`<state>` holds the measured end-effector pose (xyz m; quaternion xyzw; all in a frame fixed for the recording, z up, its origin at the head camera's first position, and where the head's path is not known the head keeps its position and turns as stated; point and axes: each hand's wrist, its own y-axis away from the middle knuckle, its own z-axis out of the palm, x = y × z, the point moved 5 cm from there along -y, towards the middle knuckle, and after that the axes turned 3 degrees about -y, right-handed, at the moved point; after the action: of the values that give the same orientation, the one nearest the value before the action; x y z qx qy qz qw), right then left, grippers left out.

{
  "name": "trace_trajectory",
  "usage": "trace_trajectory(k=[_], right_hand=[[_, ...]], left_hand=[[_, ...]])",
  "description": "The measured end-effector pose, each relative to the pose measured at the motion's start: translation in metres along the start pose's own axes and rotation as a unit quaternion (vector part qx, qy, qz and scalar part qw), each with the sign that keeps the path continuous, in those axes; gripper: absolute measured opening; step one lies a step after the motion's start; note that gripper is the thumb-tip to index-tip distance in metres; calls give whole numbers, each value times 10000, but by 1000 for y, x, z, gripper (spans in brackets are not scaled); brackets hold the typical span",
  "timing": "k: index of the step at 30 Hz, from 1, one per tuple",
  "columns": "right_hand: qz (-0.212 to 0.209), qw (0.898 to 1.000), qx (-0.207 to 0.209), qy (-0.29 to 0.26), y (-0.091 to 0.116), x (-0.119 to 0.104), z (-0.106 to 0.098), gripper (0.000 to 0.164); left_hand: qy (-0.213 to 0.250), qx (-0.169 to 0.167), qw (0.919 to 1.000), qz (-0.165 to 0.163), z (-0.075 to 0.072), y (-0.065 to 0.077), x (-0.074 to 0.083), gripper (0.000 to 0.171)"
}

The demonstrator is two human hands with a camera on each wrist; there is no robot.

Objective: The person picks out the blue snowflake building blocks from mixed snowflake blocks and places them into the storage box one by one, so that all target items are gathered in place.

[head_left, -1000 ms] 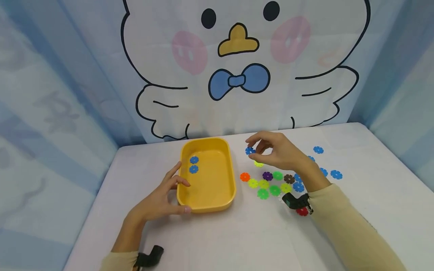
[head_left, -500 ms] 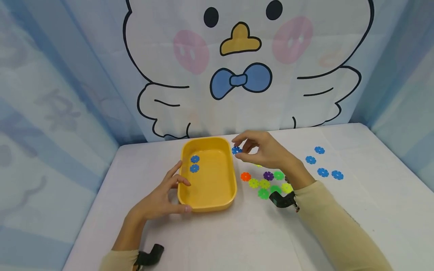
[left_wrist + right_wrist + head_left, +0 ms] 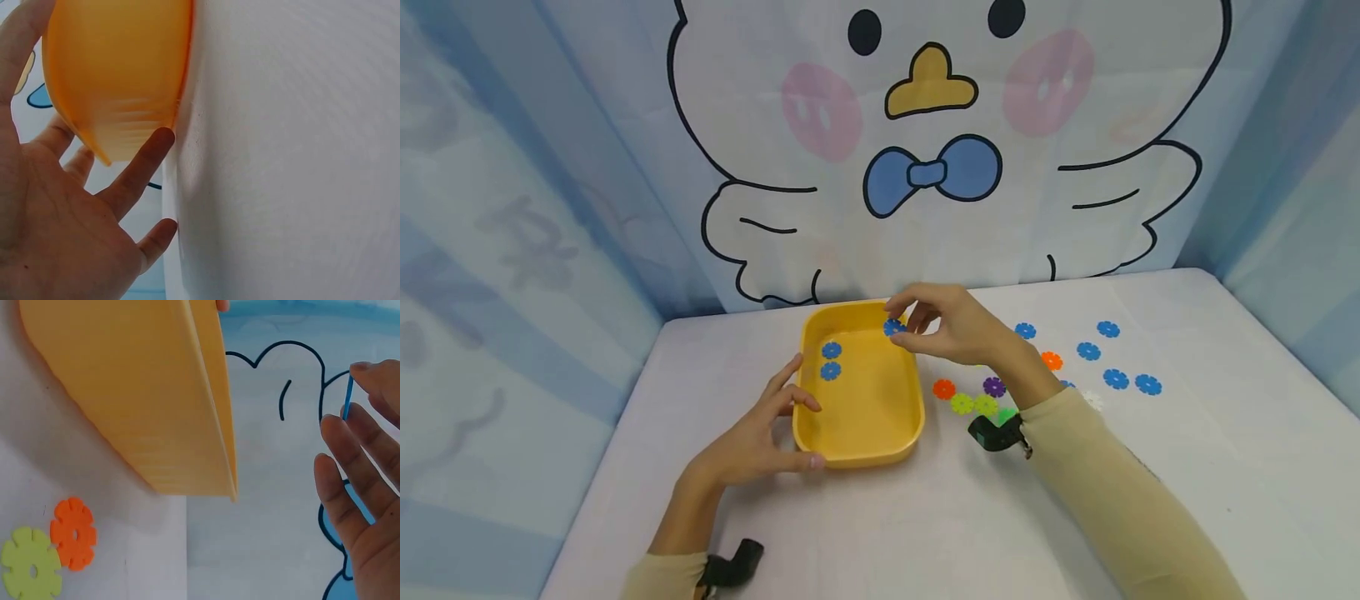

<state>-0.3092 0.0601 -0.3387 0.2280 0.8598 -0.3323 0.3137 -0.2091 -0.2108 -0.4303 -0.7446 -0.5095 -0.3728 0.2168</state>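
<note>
One blue disc (image 3: 894, 327), pinched by your right hand (image 3: 953, 325), above the yellow tray (image 3: 867, 421), far right corner; your left hand (image 3: 751, 442) grips the left edge. Step judged: loading; next move calls for lowering, then release.

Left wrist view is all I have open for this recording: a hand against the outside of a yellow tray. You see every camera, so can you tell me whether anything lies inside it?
Observer: Yes. In the head view, two blue discs lie on the floor of the yellow tray, toward its left side.

Operator: Thanks. My view doesn't show the other hand. What is it doing?

Observer: The right hand pinches another blue disc, which the right wrist view shows edge-on, raised clear of the tray's rim.
</note>
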Motion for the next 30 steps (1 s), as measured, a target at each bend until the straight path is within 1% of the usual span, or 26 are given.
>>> trace_trajectory(k=[4,8,10,12,18,23,26,30], right_hand=[[215,9997,-88,33,-11,1,8,31],[326,9993,-183,-31,-19,4,16,32],[339,9991,-235,-76,-22,4,20,32],[312,9990,-274,-142,-26,5,23,32],[308,9982,-332,-385,-38,5,36,31],[471,9973,-469,-309,-47,6,47,33],[439,9975,-495,-247,-52,5,50,33],[454,9966,-631,-273,-59,3,54,33]], left_hand=[[48,19,10000,-24,-1,1,0,59],[186,-15,9996,187,0,1,0,52],[243,-34,9993,279,1,1,0,47],[233,-55,9993,282,2,1,0,45],[209,-68,9992,319,1,0,0,44],[203,-83,9988,431,-1,1,1,42],[220,-64,9985,494,-2,1,1,42],[256,-59,9986,453,-1,1,0,43]])
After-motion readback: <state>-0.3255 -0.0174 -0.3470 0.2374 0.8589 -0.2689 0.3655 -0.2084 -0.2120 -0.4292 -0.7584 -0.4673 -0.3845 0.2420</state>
